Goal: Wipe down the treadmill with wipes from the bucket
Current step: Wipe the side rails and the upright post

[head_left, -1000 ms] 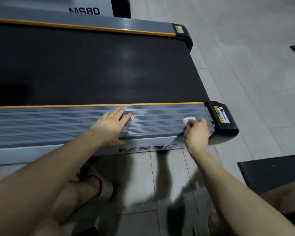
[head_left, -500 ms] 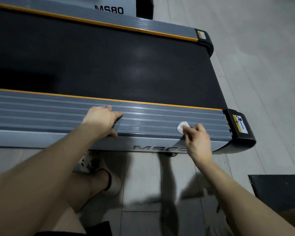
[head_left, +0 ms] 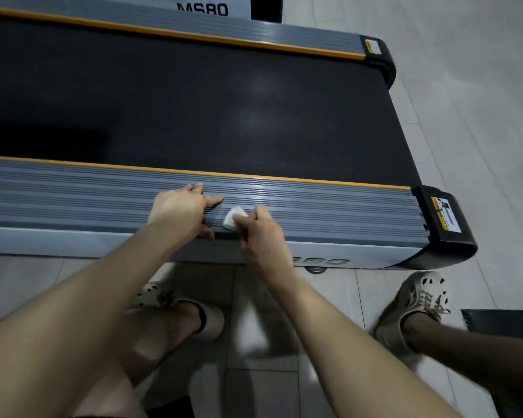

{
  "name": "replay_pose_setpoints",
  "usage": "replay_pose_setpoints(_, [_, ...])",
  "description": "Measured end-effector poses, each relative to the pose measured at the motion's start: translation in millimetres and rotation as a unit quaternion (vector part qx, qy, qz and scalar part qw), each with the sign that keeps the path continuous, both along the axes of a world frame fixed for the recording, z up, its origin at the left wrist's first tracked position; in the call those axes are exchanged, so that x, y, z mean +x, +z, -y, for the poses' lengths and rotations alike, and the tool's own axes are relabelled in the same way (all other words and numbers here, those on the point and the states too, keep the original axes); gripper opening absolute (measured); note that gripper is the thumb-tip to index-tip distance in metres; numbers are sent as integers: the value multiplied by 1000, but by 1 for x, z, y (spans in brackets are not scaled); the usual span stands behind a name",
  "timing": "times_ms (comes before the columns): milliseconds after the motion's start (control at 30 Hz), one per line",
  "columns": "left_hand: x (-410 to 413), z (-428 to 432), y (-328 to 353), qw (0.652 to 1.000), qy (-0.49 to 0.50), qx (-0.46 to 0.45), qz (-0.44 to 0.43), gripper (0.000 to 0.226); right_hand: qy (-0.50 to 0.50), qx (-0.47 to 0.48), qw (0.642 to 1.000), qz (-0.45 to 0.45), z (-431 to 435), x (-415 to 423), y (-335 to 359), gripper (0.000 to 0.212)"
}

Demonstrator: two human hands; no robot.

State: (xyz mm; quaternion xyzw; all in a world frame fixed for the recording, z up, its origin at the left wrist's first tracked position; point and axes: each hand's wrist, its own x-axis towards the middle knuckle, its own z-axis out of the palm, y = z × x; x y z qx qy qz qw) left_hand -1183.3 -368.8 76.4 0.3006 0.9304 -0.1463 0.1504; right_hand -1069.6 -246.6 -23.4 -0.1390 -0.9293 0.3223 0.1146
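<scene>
Wipe (head_left: 232, 220) mostly hidden under right hand (head_left: 261, 236) on treadmill rail (head_left: 329, 206).

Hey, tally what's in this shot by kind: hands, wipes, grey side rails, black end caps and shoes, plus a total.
Hands: 2 (left hand, right hand)
Wipes: 1 (wipe, pinched by the right hand)
Grey side rails: 2 (near rail, far rail)
Black end caps: 2 (near cap, far cap)
Shoes: 2 (left shoe, right shoe)
Total: 9
</scene>
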Motion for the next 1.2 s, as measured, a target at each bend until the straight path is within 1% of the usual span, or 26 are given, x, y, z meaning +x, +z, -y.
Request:
replay_pose_setpoints(33, [0,1,0,1000,-3,-1,-4,99,-11,-4,1000,4,-22,11,-6,19])
replay_pose_setpoints(67, [-1,1,-1,1000,-8,1,-8,99,-50,10,999,8,-49,23,-11,21])
replay_pose_setpoints(100, [-2,1,-1,1000,-14,4,-11,100,-107,34,994,15,-79,35,-13,22])
replay_pose_setpoints(167, [-3,0,-2,1000,-13,14,-18,102,-220,67,972,41,-129,53,-12,22])
replay_pose_setpoints(233, [-4,-2,-2,999,-11,24,-26,104,-316,46,946,62,-143,47,-6,22])
replay_pose_setpoints(267, [-4,-3,-2,999,-9,29,-27,105,-345,33,936,65,-134,35,-4,23])
replay_pose_setpoints(300, [-3,-3,-2,999,-5,33,-27,106,-334,29,941,55,-115,21,-2,23])
replay_pose_setpoints(333, [-3,-3,-2,999,-1,31,-24,106,-291,32,955,40,-87,5,-3,22])
replay_pose_setpoints(400, [-5,-2,2,999,-1,29,-15,103,-155,45,987,23,-25,-28,0,16])
replay_pose_setpoints(467, [-6,-2,5,999,0,39,-23,98,-18,29,999,14,19,-45,8,8])
replay_pose_setpoints(533, [-7,-4,8,999,7,42,-30,105,65,-1,998,-3,20,-41,11,14])
replay_pose_setpoints(567, [-9,-3,9,999,12,40,-29,111,84,-10,996,-9,8,-33,8,19])
replay_pose_setpoints(600, [-10,-2,9,999,17,39,-27,115,86,8,996,-3,-10,-21,5,23])
replay_pose_setpoints(633, [-11,-1,8,999,16,38,-28,117,58,26,998,0,-34,-8,1,24])
replay_pose_setpoints(700, [-13,5,6,998,6,51,-33,116,-88,58,994,31,-97,18,-6,22])
replay_pose_setpoints(767, [-14,15,1,996,-1,78,-38,116,-259,72,960,76,-145,35,-4,20])
replay_pose_setpoints(800, [-14,18,-2,995,-6,92,-40,115,-322,57,941,88,-153,34,0,21])
replay_pose_setpoints(833, [-14,20,-5,994,-11,104,-42,115,-360,38,928,89,-149,25,1,21])
replay_pose_setpoints(867, [-14,22,-7,992,-15,114,-45,114,-365,27,928,74,-134,7,3,21])
replay_pose_setpoints(900, [-15,23,-9,991,-17,122,-47,114,-327,28,943,57,-110,-16,5,21])
replay_pose_setpoints(967, [-16,25,-10,991,-19,128,-44,115,-169,41,985,16,-51,-65,3,21])
replay_pose_setpoints(1000, [-16,25,-10,991,-18,129,-41,115,-83,45,995,15,-25,-83,5,18])
replay_pose_setpoints(1033, [-16,24,-11,991,-17,130,-39,115,-12,48,999,21,-6,-95,7,17])
replay_pose_setpoints(1067, [-16,23,-11,991,-17,130,-36,114,25,52,998,20,0,-102,9,20])
replay_pose_setpoints(1133, [-14,19,-9,993,-18,112,-29,120,32,52,998,16,-13,-93,11,20])
replay_pose_setpoints(1200, [-15,17,-6,996,-6,84,-21,129,-6,86,996,13,-50,-67,2,17])
